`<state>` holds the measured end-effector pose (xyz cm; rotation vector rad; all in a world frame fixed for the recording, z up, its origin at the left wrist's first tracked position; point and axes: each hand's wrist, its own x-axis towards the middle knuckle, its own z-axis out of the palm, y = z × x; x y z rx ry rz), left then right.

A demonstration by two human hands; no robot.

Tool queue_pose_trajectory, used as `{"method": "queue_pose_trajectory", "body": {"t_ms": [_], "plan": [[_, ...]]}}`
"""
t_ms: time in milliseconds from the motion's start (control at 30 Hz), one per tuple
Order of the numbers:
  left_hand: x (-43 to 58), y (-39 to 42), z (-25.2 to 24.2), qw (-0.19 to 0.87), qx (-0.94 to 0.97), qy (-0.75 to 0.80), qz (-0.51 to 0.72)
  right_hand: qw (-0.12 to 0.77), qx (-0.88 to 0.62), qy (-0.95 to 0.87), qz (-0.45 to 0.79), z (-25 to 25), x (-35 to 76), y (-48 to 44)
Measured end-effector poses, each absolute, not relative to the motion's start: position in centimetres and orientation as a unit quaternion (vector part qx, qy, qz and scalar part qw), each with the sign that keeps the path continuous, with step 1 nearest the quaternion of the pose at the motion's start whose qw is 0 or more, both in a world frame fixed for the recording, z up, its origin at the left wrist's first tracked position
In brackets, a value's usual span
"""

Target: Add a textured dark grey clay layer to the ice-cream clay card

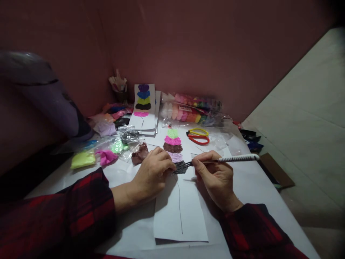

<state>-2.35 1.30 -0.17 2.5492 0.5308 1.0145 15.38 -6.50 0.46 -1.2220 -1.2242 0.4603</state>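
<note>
My right hand (214, 172) pinches a fork (237, 158) with a white, dark-patterned handle. Its tines touch the right side of a dark grey clay layer (180, 167). Curled at that layer's left edge is my left hand (152, 172), its fingers drawn together on the paper; anything inside them is hidden. A white paper sheet (180, 216) carries the clay and a long drawn line running toward me. Above the dark layer are ridged layers of lilac clay (176, 157), brown clay (173, 148), pink clay (173, 140) and green clay (173, 133).
A card with coloured bands (142, 104) leans at the back. Bagged clay (188, 111) lies beside it. Scissors (198, 136) with yellow and red handles lie beyond my right hand. Yellow clay (83, 160), loose pink clay (106, 157) and a brown lump (139, 154) are on the left.
</note>
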Motion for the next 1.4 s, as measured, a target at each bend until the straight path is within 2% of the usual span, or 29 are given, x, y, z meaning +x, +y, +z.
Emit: {"method": "queue_pose_trajectory", "body": {"t_ms": [267,533,1000,1400], "plan": [[-2.4,1.1,0.0,0.2,0.898,0.186,0.345,0.583,-0.53,-0.534,0.306,-0.5,15.4,-6.4],[-2.5,1.1,0.2,0.212,0.905,0.197,0.311,0.546,-0.551,-0.569,0.272,-0.7,15.2,-6.4],[-2.5,1.1,0.3,0.245,0.89,0.206,0.324,0.512,-0.575,-0.578,0.271,-0.8,15.1,-6.4],[-2.5,1.1,0.3,0.254,0.884,0.212,0.33,0.527,-0.577,-0.56,0.277,-1.1,15.1,-6.2]]}}
